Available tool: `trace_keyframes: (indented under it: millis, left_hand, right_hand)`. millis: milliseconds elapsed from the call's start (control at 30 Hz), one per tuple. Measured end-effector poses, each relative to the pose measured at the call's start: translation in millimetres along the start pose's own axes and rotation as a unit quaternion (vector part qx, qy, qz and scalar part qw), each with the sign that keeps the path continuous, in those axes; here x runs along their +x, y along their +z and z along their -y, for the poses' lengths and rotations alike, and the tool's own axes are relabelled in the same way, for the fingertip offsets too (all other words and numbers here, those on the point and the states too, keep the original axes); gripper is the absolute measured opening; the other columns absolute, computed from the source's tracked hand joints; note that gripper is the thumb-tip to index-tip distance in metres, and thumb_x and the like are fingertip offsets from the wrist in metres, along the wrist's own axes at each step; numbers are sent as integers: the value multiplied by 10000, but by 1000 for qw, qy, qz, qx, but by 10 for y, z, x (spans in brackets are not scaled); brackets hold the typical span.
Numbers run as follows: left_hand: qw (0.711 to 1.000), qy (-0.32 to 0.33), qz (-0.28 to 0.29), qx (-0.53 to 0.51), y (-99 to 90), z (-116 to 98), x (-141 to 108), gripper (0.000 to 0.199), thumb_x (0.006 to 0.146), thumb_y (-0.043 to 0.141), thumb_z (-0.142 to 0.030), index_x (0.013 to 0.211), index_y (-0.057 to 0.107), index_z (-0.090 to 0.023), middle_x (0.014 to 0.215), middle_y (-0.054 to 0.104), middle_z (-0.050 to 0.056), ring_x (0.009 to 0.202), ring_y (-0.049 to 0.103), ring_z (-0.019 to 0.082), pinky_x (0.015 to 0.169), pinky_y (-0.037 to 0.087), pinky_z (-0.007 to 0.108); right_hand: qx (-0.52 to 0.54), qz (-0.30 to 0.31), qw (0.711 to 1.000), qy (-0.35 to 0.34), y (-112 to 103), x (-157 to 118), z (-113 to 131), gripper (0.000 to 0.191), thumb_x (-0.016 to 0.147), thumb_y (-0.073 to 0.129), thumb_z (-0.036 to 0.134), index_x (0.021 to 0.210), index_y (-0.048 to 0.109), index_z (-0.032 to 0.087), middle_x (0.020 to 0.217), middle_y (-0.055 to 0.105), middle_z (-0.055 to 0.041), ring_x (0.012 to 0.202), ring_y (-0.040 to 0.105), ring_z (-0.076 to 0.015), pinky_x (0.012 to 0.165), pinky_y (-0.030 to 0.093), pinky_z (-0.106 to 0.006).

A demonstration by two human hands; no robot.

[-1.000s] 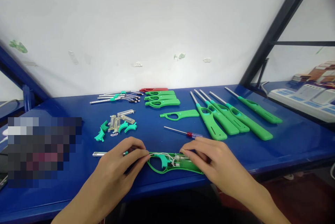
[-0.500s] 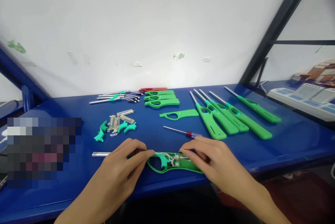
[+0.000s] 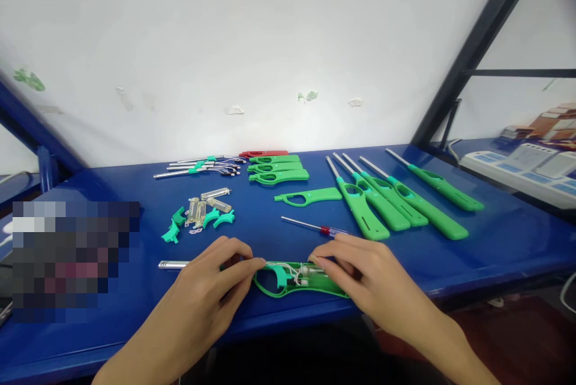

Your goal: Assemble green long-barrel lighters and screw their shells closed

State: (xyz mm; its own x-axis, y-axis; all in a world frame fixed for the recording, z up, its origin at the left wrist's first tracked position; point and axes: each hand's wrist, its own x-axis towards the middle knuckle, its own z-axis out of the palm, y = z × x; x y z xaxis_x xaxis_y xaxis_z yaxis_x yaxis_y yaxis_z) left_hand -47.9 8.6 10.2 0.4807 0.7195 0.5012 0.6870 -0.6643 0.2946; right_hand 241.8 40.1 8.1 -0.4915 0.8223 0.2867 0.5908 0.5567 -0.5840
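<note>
A gas lighter with its green casing half open (image 3: 275, 294) lies near the table's front edge, its metal tube (image 3: 173, 265) pointing left. Inside it show a teal trigger (image 3: 282, 274), white wires and a clear fuel tank (image 3: 312, 270). My left hand (image 3: 220, 280) is closed around the lighter where the tube meets the casing, thumb and fingers pinching it. Fingers bent and closed, my right hand (image 3: 360, 268) grips the handle end beside the fuel tank. The fingertips of both hands partly cover the lighter.
Beyond my hands lie a screwdriver (image 3: 315, 227), a loose green casing half (image 3: 310, 196), and several assembled lighters (image 3: 391, 202) at right. Further left are fuel tanks (image 3: 197, 211), teal triggers (image 3: 171, 232) and metal tubes with wires (image 3: 180, 174). More casing halves (image 3: 281, 176) lie at the back.
</note>
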Motion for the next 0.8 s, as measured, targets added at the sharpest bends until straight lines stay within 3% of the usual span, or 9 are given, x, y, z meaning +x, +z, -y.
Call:
trace_keyframes:
  millis: [100,167,300,433,800]
  left_hand:
    - [1000,-8,-7,-15,-11,-6,17,277,1094,532,-138,1233,717,-291,1092,663,7,936,668,130,806,526,238]
    - [1000,-9,-9,-21,-12,-14,28,261,1093,541,-147,1210,726,-288,1085,674,5,938,667,133,812,526,239]
    - [1000,-11,-6,-25,-8,-28,41,264,1096,533,-149,1210,730,-284,1073,694,7,952,666,149,833,530,258]
    - [1000,-19,2,-25,-12,-28,41,252,1105,523,-162,1219,718,-277,1078,699,9,966,657,159,843,527,271]
    - [999,-24,28,-18,-30,-27,35,285,1122,477,-168,1241,708,-286,1103,673,25,977,658,162,843,533,276]
  right_hand:
    - [-25,-9,999,-28,-15,-7,21,250,1118,520,286,1122,770,278,955,695,-26,788,655,-165,732,515,-276]
    - [-50,-6,997,-65,-22,-16,25,290,1124,489,242,1222,757,297,1003,658,-45,849,654,-176,742,520,-282]
    - [-93,21,987,-126,-15,-34,5,567,1045,457,21,1404,662,409,1246,622,-66,1087,625,-226,912,547,-372]
    - [-94,57,985,-136,-1,-33,-10,778,934,384,-111,1449,619,422,1350,620,-48,1225,591,-243,1120,481,-515]
    - [-81,75,985,-132,-14,-30,6,822,907,348,-129,1458,635,409,1384,626,-34,1328,585,-207,1265,367,-572]
